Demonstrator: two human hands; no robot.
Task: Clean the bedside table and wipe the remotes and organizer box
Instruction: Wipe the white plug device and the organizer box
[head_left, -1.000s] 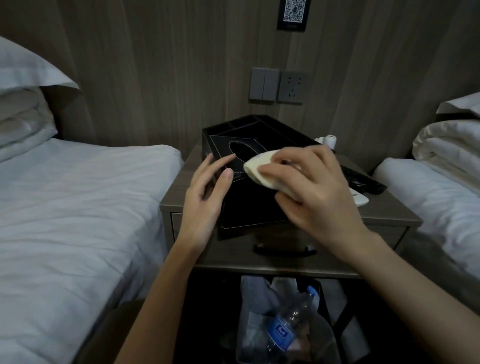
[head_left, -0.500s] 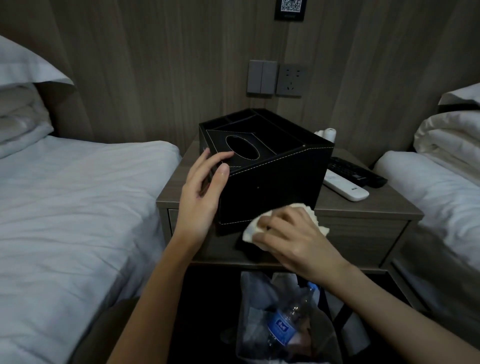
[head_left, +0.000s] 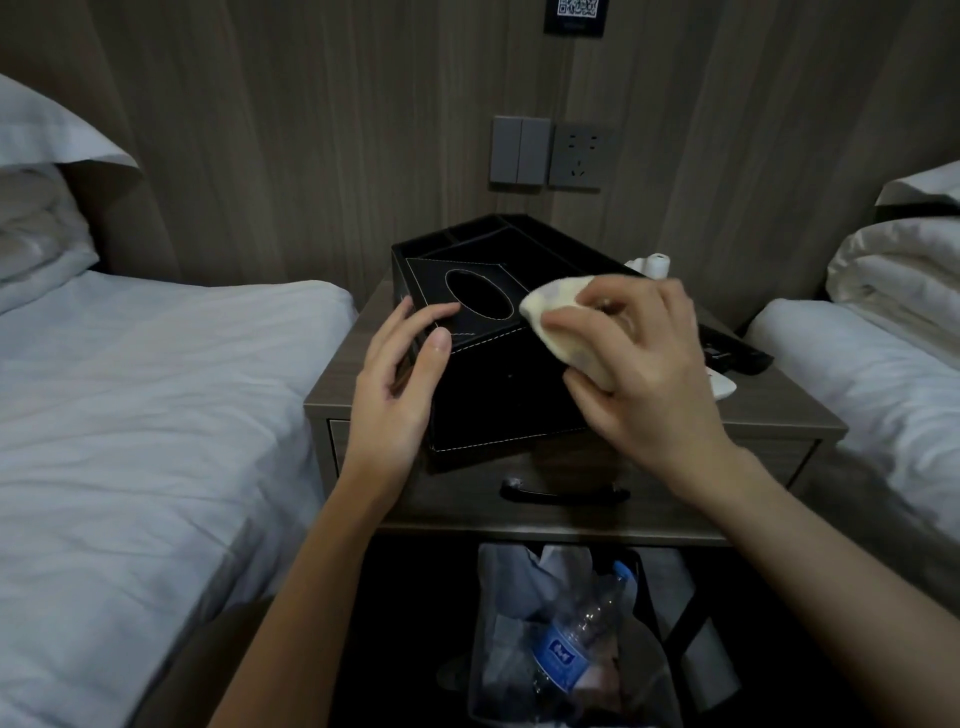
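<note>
Gripped in the curled right hand (head_left: 644, 379), a cream cloth (head_left: 556, 312) is being pressed on the organizer box (head_left: 498, 400), which is being steadied by the straight-fingered left hand (head_left: 400, 384) at the tabletop's (head_left: 343, 395) front edge.

The organizer box (head_left: 498, 405) sits on the bedside table (head_left: 774, 410), just right of the left hand (head_left: 400, 384), which touches its near left corner. The right hand (head_left: 644, 374) holds a cloth (head_left: 561, 312) at the box's upper right edge. Remotes (head_left: 737, 356) lie just beyond and right of the right hand, and a bin bag (head_left: 561, 649) sits below both hands.
</note>
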